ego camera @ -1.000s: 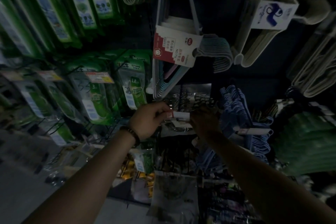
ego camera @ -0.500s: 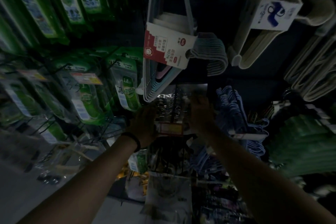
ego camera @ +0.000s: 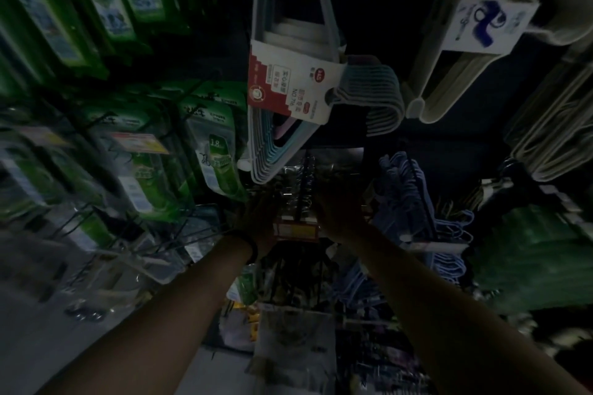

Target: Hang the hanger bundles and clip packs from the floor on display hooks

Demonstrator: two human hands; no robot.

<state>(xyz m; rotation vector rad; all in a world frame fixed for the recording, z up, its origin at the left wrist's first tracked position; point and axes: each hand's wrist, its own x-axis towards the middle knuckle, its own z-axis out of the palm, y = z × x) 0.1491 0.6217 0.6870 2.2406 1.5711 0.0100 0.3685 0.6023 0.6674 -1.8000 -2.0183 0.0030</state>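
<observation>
Your left hand (ego camera: pixel 260 221) and right hand (ego camera: pixel 340 215) have gone past the red price tag (ego camera: pixel 295 229) to flank the clear clip pack (ego camera: pixel 316 176), which looks threaded on its hook (ego camera: pixel 301 199); it is too dark to tell whether they grip it. Dim shop wall: green packs (ego camera: pixel 218 151) left, sleeved hanger bundle (ego camera: pixel 288 83) above, blue hangers (ego camera: pixel 404 189) right, pale floor (ego camera: pixel 48 330) below.
</observation>
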